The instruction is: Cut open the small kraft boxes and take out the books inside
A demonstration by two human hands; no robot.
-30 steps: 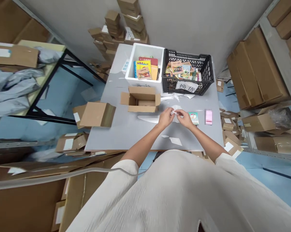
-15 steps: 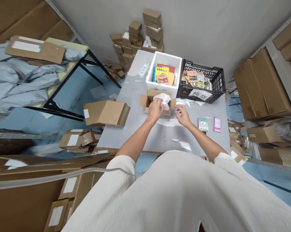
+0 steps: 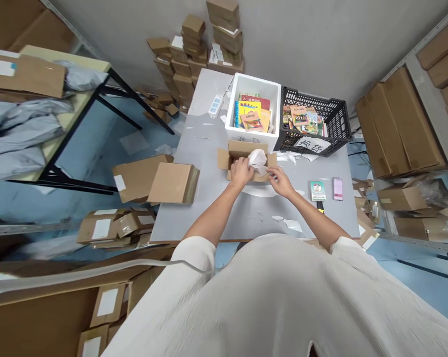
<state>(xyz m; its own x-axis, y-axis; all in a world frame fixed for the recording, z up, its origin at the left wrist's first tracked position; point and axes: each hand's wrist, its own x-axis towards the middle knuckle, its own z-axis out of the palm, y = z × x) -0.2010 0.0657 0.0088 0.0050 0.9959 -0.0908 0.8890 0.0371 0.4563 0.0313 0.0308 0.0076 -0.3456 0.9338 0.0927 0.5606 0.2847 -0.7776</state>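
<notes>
A small open cardboard box (image 3: 249, 147) stands on the table with its flaps spread. Crumpled white paper (image 3: 257, 157) bulges up from its right half. My left hand (image 3: 241, 171) reaches over the near side of the box, fingers curled down against the paper; the fingertips are hidden inside. At the near right corner, my right hand (image 3: 280, 181) has its thumb and fingertips together on the lower edge of the paper, close to the right flap. To the right lie a small green and white box (image 3: 317, 190) and a black and yellow cutter (image 3: 321, 206), partly covered by it.
Behind the box stand a white foam bin (image 3: 252, 134) with books and a black plastic crate (image 3: 337, 124) with booklets. A closed carton (image 3: 169, 182) sits at the table's left edge. Paper scraps (image 3: 292, 225) and a pink item (image 3: 337, 189) lie on the table (image 3: 216, 225).
Both hands have come from the table beside the box to the box. The white paper has gone into it, carried by my left hand. The camera view has shifted.
</notes>
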